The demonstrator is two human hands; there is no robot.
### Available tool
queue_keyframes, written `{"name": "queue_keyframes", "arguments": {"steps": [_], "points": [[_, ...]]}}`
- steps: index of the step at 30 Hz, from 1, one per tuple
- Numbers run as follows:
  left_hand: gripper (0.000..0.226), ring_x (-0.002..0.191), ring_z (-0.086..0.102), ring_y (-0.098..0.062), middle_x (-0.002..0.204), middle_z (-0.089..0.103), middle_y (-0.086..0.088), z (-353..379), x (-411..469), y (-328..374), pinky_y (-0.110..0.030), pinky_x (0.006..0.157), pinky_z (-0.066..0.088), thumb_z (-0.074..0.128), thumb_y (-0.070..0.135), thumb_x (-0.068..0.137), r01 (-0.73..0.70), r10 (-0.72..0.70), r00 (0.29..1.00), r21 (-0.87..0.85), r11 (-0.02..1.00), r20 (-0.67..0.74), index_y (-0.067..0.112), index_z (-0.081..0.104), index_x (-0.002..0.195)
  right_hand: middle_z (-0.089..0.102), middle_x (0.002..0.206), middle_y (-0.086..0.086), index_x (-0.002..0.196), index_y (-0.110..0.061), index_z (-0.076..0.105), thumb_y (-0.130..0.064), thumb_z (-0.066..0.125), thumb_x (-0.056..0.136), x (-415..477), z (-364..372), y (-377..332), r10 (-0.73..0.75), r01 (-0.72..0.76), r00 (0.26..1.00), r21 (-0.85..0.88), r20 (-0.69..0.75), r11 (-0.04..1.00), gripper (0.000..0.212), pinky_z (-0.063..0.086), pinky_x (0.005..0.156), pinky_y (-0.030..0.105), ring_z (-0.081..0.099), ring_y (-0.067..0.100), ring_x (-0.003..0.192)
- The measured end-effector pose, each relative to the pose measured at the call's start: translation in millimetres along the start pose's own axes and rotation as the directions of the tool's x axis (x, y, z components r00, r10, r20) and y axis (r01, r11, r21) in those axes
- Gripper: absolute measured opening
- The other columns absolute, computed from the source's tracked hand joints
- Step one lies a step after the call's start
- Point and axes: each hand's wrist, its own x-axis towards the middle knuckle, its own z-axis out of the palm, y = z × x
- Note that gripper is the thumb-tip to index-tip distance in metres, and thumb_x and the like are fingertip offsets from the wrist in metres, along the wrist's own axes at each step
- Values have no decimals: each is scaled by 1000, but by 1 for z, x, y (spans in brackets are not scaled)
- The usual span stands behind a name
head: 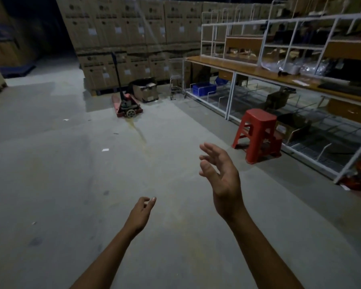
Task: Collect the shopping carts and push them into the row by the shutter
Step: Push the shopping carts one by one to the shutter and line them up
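we're looking across a grey concrete floor (71, 184). at twelve o'clock a red pallet jack (126, 106) sits on it, an open cardboard box (144, 90) just beside it, stacked cartons (123, 38) behind. a yellowish streak (141, 135) runs from the jack toward us. at two o'clock a red plastic stool (256, 130) stands near the white-framed bench (238, 68). a small wire cart (176, 86) stands at one o'clock by the bench end. paper scraps (105, 150) dot ten o'clock.

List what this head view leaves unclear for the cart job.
Shutter and cart row: not in the head view at all.
Wire cart by the shelving: small, dim; whether it is a shopping cart is unsure.
Box labels: blurred, too small.
Red object: cut by right edge, behind shelf frame.
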Motion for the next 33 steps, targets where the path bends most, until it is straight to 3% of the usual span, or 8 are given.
{"name": "queue_keyframes", "arguments": {"steps": [5,8,15,18,19,23,27,33], "points": [[35,107,58,-7,121,59,2,-23,106,94,-23,84,46,49,46,102,-202,183,967,-94,975,-178,22,53,127,57,133,-21,135,-35,53,-68,56,77,126,17,90,171,-167,982,-57,75,984,67,54,98,49,57,1,118],[47,103,55,11,122,60,2,-45,175,142,-27,92,49,51,60,95,-370,318,906,-156,916,-281,25,51,127,57,132,-19,136,-34,53,-70,57,75,193,36,159,258,-245,960,-122,105,962,71,52,100,49,58,1,115],[62,121,55,-3,135,54,3,-96,339,207,-19,94,48,41,75,87,-659,566,710,-112,744,-420,34,43,133,54,143,0,141,-27,49,-49,65,92,340,94,335,439,-390,888,-281,138,877,57,51,102,49,57,15,117],[69,119,53,3,135,53,6,-118,426,224,-4,86,43,37,82,85,-699,607,663,-72,712,-439,33,44,133,54,137,-5,141,-28,49,-89,60,63,403,120,379,490,-444,867,-308,89,842,99,51,101,43,56,16,118],[69,118,53,4,134,53,6,-125,457,229,-4,85,43,38,81,85,-695,602,667,-77,715,-438,32,45,133,54,135,-7,140,-29,49,-95,57,56,426,128,390,493,-449,867,-307,80,839,107,51,101,42,56,16,117],[69,114,52,10,131,54,7,-134,582,238,-7,82,42,40,71,86,-613,538,753,-110,782,-379,23,48,136,58,137,-3,130,-37,51,-63,68,81,533,159,400,410,-380,908,-246,82,892,57,52,100,48,59,15,118],[66,115,56,-9,130,55,4,-116,700,217,-15,82,43,41,75,83,-473,441,869,-117,873,-222,28,53,127,59,132,-14,137,-30,52,-69,58,74,642,185,372,208,-202,978,-154,23,967,74,53,99,43,59,3,116],[50,109,58,-10,124,61,-2,-72,871,168,-23,81,42,49,65,94,-210,206,977,-88,974,-51,21,62,115,51,145,-14,145,-29,45,-60,51,87,778,208,371,-46,48,998,-66,37,997,66,54,95,32,53,2,126]]}}
